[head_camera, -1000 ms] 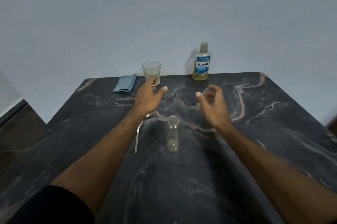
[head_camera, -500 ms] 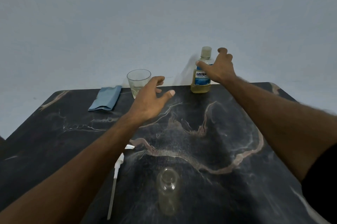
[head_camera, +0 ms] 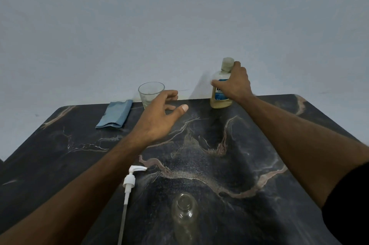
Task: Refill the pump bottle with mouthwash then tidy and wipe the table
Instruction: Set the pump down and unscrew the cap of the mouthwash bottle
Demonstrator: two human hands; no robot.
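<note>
The head view looked down across a dark marbled worktop (head_camera: 259, 165) veined in pale pink, set against a plain grey-blue wall (head_camera: 179, 25). Nearest the camera stood the clear pump bottle (head_camera: 184, 214), upright, uncapped and with its mouth open to the lens. Just beside it on the left lay the white pump head (head_camera: 129, 180) on its side, its thin dip tube trailing toward the near edge and its nozzle pointing right.

Farther out, the left hand (head_camera: 159, 117) hovered above the middle of the worktop, its grip apart: fingers spread and loosely bent, thumb out, holding nothing. Its fingertips overlapped the foot of a clear drinking glass (head_camera: 150, 91) in the frame; whether they touched it could not be told. The glass stood upright near the far edge. To its left lay a folded blue cloth (head_camera: 115, 115), flat and close to the same edge.

Farthest away, at the back edge and right of the glass, the mouthwash bottle (head_camera: 220, 85) stood on the worktop, showing yellowish liquid in its lower part and a pale cap on top. The right hand (head_camera: 235, 83) had its grip clamped round the bottle's shoulder and blue label, thumb on the left side, fingers wrapped behind the neck. A dark sleeve (head_camera: 349, 204) showed at the right edge.
</note>
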